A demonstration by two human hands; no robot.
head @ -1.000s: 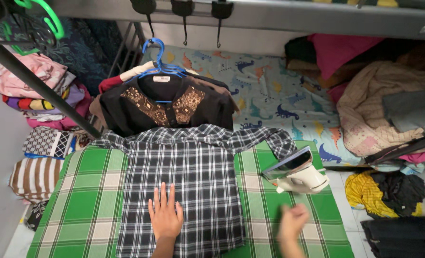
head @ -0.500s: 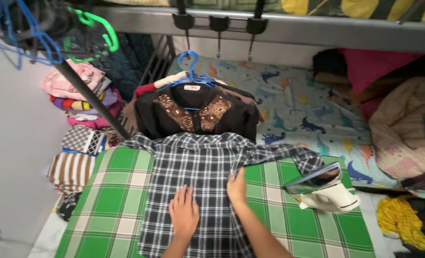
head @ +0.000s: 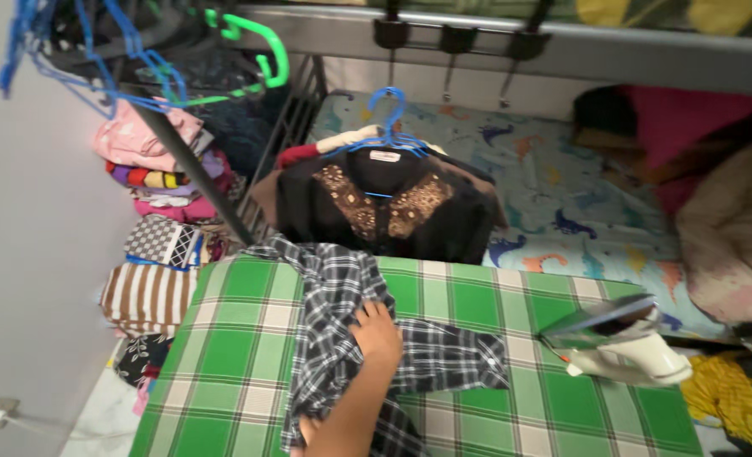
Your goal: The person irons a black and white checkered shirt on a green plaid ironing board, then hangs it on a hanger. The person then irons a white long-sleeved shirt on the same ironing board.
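Clearly the right hand (head: 378, 332) lies flat on the folded plaid shirt (head: 342, 338); left hand's state I cannot tell.

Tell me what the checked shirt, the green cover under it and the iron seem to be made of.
Checked shirt: thin woven cloth, likely cotton; it folds and creases softly, matt. Green checked cover: woven cloth too, matt, lying flat. Iron: glossy whitish plastic body, with a shiny, mirror-like soleplate, probably metal.
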